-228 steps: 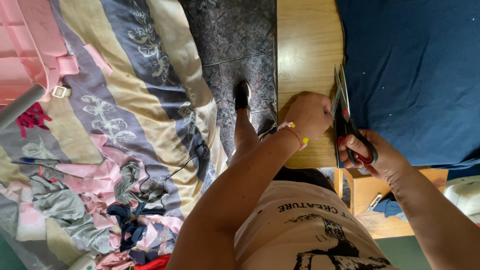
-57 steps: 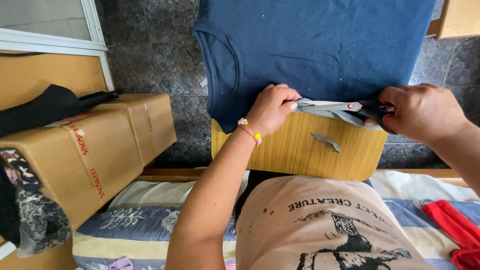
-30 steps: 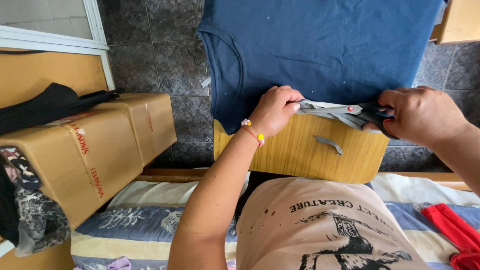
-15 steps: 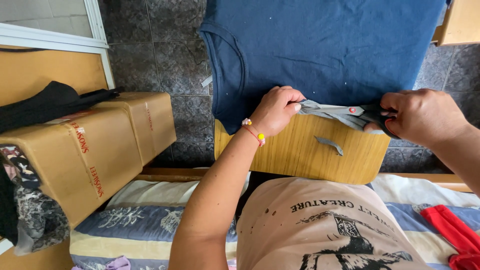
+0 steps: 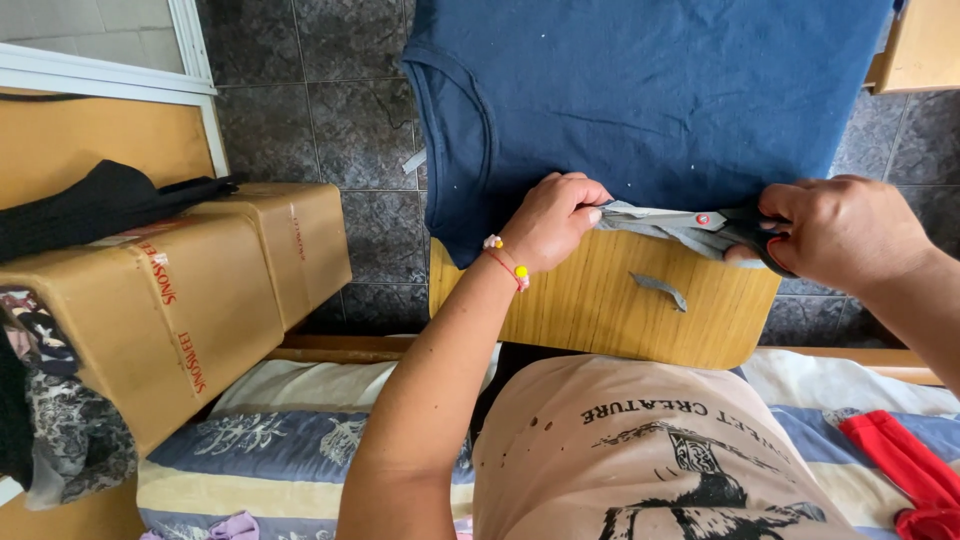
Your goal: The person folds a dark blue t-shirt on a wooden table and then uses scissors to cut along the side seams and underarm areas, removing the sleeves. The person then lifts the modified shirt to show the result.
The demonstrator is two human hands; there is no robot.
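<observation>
Scissors (image 5: 700, 222) lie nearly level across the lower edge of a navy t-shirt (image 5: 650, 90) spread over a wooden surface (image 5: 600, 310). The right hand (image 5: 850, 235) has its grip closed through the black handles, which it mostly hides. The left hand (image 5: 555, 220) pinches the grey strip of fabric (image 5: 650, 228) by the blade tips; how far the blades gape is unclear. A small grey scrap (image 5: 658, 290) lies below.

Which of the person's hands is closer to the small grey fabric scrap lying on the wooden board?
The right hand, though not by much. It holds the scissors above and to the right of the scrap; the left hand pinches the grey fabric strip up to the scrap's left.
</observation>
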